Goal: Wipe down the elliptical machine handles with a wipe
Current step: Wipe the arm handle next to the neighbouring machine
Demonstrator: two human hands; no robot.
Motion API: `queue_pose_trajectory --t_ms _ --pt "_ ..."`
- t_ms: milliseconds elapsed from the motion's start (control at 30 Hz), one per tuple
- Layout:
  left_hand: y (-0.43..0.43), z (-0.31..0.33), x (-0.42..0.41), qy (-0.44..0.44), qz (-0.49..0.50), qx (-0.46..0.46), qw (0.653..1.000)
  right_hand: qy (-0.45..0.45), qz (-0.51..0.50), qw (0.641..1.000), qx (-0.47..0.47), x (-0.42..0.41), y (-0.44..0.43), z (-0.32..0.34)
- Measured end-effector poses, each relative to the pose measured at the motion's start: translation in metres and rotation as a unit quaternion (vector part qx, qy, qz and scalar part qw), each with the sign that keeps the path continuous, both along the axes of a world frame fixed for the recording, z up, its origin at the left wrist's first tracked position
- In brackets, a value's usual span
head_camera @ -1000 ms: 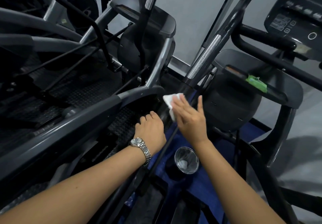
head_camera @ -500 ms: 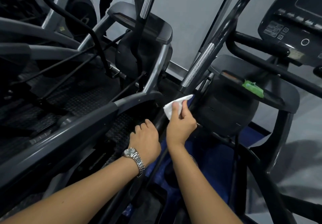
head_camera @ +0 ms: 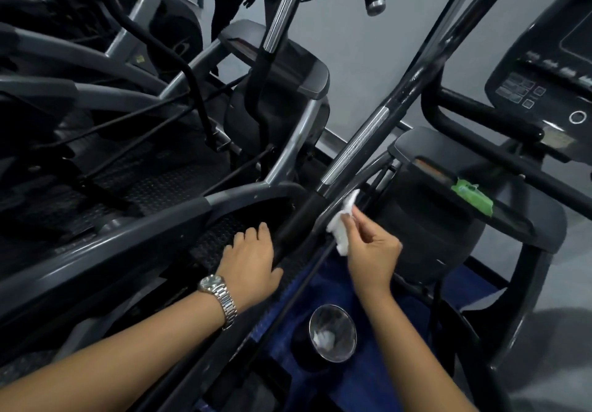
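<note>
Right hand (head_camera: 373,256) front and centre, fingertips pinched together on a crumpled white wipe (head_camera: 341,229), the cloth sticking out up and to the left of the knuckles and pressed against the long black handle (head_camera: 355,152) that runs diagonally from lower left to upper right. The wipe sits just below the ribbed silver grip section (head_camera: 358,145) of that handle, touching the dark bar there. Over to the left hand (head_camera: 253,261), palm down, fingers spread loosely apart and lying flat on the textured black foot pedal (head_camera: 221,238), holding nothing; a silver wristwatch (head_camera: 217,293) gleams on that wrist. Below the right forearm, on blue carpet (head_camera: 362,379), stands a small round bin (head_camera: 333,333) with a scrap of white crumpled inside. Out to the right, a green pack (head_camera: 472,195) rests on the machine's dark shroud, well apart from the hand, and the console (head_camera: 544,91) with its buttons sits at the upper right. A second elliptical (head_camera: 282,91) stands to the left.
</note>
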State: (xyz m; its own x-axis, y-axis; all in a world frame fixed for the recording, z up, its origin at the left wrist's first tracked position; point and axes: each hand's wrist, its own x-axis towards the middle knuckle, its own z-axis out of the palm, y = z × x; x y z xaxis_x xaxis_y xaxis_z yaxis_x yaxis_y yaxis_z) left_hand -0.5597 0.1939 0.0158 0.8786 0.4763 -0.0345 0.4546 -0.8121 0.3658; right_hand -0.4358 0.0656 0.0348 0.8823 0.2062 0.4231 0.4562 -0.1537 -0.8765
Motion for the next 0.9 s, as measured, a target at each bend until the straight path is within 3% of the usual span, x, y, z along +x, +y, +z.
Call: queue_pose_trajectory --t_ms 133,300,367,467,600,767,900 --pt "0.000 0.011 0.037 -0.075 0.004 -0.007 0.997 -0.227 0.052 0.971 -0.060 0.039 -0.028 0.026" --pt "0.002 0.011 0.068 -0.146 0.017 -0.020 0.989 -0.492 0.112 0.843 -0.189 0.072 -0.011 0.023" --pt "0.002 0.008 0.071 -0.164 0.025 -0.038 0.985 -0.518 0.151 0.810 -0.229 0.070 -0.001 0.008" --pt "0.002 0.004 0.071 -0.171 0.024 -0.032 0.985 -0.535 0.148 0.796 -0.240 0.078 -0.002 0.000" --pt "0.003 0.002 0.072 -0.181 0.016 -0.028 0.983 -0.510 0.093 0.831 -0.201 0.079 0.015 0.013" --pt "0.004 0.002 0.071 -0.186 0.012 -0.034 0.982 -0.539 0.129 0.802 -0.221 0.074 0.006 0.008" --pt "0.004 0.000 0.070 -0.194 0.008 -0.038 0.980 -0.507 0.065 0.836 -0.200 0.077 0.017 0.020"
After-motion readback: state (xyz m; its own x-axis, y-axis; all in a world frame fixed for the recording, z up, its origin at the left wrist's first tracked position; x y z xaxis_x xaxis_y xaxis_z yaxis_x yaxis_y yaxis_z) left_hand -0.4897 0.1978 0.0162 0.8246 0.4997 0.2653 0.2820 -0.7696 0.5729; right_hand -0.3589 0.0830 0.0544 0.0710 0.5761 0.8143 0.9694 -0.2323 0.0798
